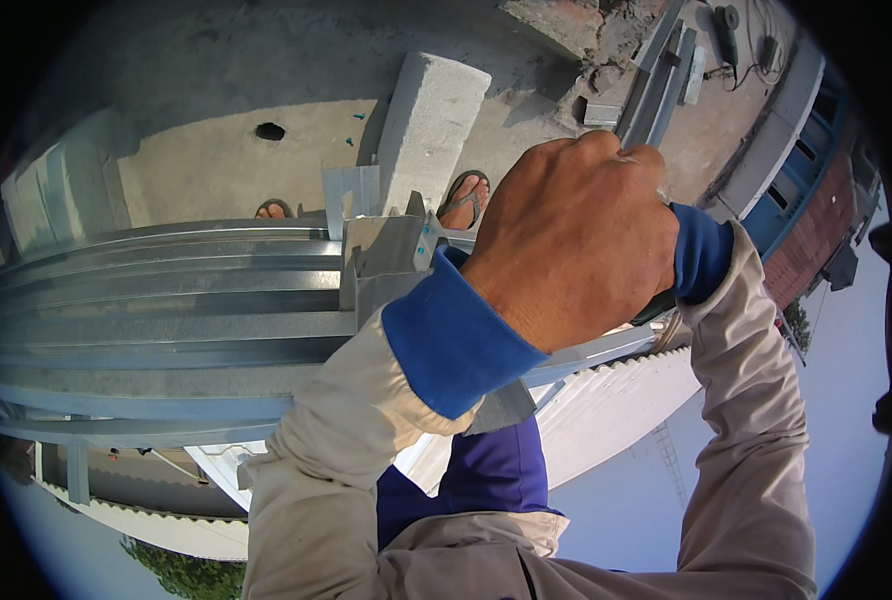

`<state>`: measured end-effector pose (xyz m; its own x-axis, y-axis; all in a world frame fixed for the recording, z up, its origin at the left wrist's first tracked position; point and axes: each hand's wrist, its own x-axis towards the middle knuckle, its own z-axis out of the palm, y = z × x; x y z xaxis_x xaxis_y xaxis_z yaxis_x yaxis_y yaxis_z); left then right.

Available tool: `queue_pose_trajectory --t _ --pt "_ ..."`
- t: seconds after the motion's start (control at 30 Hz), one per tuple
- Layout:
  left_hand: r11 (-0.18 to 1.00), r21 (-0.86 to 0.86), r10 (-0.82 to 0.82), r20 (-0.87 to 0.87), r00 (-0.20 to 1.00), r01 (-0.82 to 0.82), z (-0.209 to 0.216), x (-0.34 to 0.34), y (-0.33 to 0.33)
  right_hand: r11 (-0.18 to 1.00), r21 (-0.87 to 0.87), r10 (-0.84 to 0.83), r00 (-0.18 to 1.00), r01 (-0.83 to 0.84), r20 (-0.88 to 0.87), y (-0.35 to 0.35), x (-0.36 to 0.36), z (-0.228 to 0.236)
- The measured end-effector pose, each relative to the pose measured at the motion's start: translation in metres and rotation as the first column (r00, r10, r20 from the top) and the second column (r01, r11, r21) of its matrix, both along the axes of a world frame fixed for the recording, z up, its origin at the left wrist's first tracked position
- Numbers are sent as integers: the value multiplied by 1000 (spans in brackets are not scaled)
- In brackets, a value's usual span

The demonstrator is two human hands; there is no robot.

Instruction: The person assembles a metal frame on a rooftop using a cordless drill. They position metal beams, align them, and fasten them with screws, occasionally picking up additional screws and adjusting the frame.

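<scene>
My left hand [576, 240] is large in the middle, its back toward me and its fingers curled closed; whatever they hold is hidden beneath. A blue cuff [466, 335] rings its wrist. My right sleeve's blue cuff [703, 253] meets it from the right, and my right hand is almost wholly covered by the left. Below the two wrists a small dark green edge [654, 306] shows, too little to name. Left of my left hand, a short bent sheet-metal piece [381, 245] with bluish screws stands against long galvanized metal channels [186, 325].
A pale concrete block [431, 120] lies beyond the channels, beside sandalled feet [464, 200]. Broken masonry [566, 25] and more metal channels [661, 85] are at the far right, near an angle grinder [726, 35] with its cord. The floor has a dark hole [269, 131].
</scene>
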<state>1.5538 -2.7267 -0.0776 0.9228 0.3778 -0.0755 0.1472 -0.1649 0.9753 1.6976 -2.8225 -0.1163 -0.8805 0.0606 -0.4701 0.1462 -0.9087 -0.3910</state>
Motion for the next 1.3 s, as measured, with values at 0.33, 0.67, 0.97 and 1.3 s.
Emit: queue_pose_trajectory --t 0.33,0.67,0.97,1.3 --pt "998 43 -40 30 999 38 -2 -2 -3 999 -36 0 1000 -1 -26 -3 -1 -8" --pt "995 -8 -101 -41 994 101 3 -1 0 998 -61 -5 998 2 -58 -7 -1 -13" --pt "976 126 -169 -81 982 179 2 -4 3 995 -95 -8 994 -2 -105 -8 -4 -21" --pt "978 177 -101 -84 991 114 -6 -1 3 991 -132 -17 990 -1 -139 -9 -3 -26"
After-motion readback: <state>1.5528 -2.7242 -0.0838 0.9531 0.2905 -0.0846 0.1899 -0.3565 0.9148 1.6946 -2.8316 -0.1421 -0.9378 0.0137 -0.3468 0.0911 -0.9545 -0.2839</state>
